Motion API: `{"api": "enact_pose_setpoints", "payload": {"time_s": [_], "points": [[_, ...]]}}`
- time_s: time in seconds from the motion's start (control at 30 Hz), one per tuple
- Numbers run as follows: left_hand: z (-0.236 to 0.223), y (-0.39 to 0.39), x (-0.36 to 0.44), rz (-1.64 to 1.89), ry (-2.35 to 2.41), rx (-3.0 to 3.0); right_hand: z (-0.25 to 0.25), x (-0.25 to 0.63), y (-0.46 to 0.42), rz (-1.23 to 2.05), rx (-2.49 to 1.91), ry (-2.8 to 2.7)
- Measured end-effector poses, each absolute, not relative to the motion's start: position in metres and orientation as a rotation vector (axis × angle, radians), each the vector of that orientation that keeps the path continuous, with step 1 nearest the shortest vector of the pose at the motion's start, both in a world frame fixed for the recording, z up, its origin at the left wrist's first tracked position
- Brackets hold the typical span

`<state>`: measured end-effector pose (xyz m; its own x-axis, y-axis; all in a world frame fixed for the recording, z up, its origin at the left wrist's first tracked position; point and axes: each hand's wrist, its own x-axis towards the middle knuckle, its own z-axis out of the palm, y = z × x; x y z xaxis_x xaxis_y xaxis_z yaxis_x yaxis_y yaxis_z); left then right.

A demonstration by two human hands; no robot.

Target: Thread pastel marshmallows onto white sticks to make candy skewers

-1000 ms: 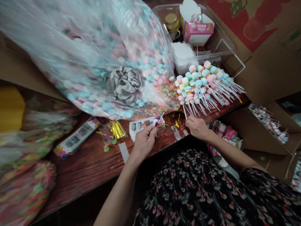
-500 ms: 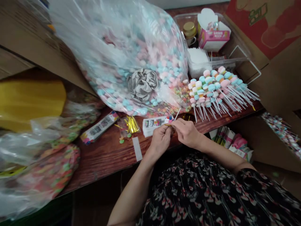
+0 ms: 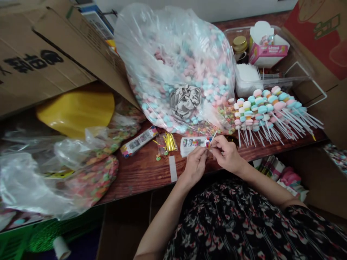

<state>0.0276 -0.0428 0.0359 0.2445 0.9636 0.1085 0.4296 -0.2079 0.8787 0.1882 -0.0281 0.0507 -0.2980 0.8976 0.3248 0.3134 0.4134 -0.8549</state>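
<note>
The right hand (image 3: pixel 227 153), which was working beside the candy skewers (image 3: pixel 262 109) a second ago, is now meeting the left hand (image 3: pixel 195 162), so both are attending to one white stick (image 3: pixel 215 135). The left is pinching the stick just beside the printed packets (image 3: pixel 187 146), and the right fingers are curling close by (whether they're gripping anything, I can't tell from here).

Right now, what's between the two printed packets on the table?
In the head view, shiny gold ties and some clear plastic lie between the left packet and the right packet.
</note>
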Motion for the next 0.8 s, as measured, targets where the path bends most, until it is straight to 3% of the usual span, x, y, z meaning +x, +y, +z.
{"api": "enact_pose_setpoints", "payload": {"time_s": [0.5, 0.67, 0.8], "points": [[0.033, -0.035, 0.025, 1.011, 1.19, 1.399, 0.029, 0.183, -0.024, 0.513, -0.993, -1.909], [0.03, -0.035, 0.024, 1.134, 1.262, 1.406, 0.03, 0.186, -0.035, 0.716, -1.009, -1.842], [0.031, -0.033, 0.022, 1.121, 1.277, 1.459, 0.027, 0.192, -0.035, 1.106, -1.075, -1.609]]}}
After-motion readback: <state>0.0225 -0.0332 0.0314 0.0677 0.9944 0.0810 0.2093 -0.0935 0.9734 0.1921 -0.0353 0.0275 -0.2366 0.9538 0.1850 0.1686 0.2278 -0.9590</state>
